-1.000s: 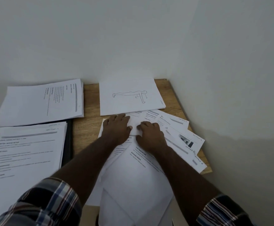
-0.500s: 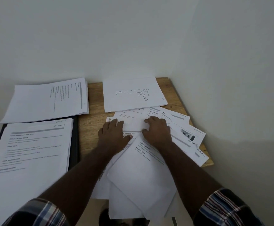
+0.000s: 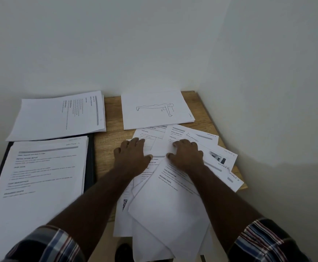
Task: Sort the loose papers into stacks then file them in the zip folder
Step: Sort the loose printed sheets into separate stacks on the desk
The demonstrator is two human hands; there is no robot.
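Loose papers (image 3: pixel 173 195) lie under both flat palms (fingers spread): left hand (image 3: pixel 133 157), right hand (image 3: pixel 187 155).

Zip folder (image 3: pixel 91 163) mostly hidden under stack (image 3: pixel 40 176); print blurred

"TASK DESCRIPTION", "REQUIRED PROPS" on top sheet (image 3: pixel 173 193)

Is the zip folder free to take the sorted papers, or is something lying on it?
Not free: a section stack lies on the dark zip folder, covering nearly all of it. Both hands rest on the loose papers.
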